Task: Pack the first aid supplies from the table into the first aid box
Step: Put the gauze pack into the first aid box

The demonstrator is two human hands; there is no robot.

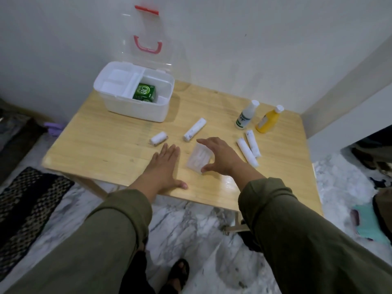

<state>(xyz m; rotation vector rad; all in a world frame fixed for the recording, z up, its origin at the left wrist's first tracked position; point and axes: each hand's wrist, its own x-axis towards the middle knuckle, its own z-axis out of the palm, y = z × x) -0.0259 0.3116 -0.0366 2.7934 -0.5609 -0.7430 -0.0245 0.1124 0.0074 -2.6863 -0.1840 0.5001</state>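
The white first aid box (118,107) stands open at the table's far left, its clear lid (148,39) raised against the wall. Inside it lie a green carton (144,92) and a white tray insert. A flat white gauze packet (198,157) lies near the table's front. My right hand (220,155) arches over the packet, fingers spread around its edges, touching it but not lifting it. My left hand (163,168) rests flat on the wood beside it. A short bandage roll (158,138), a longer roll (194,129) and two rolls (248,150) lie loose.
A white bottle (246,115) and a yellow bottle (268,120) stand at the far right of the wooden table (101,145). The wall runs behind the table. Marble floor, a dark woven mat (27,206) on the left and a sandalled foot below.
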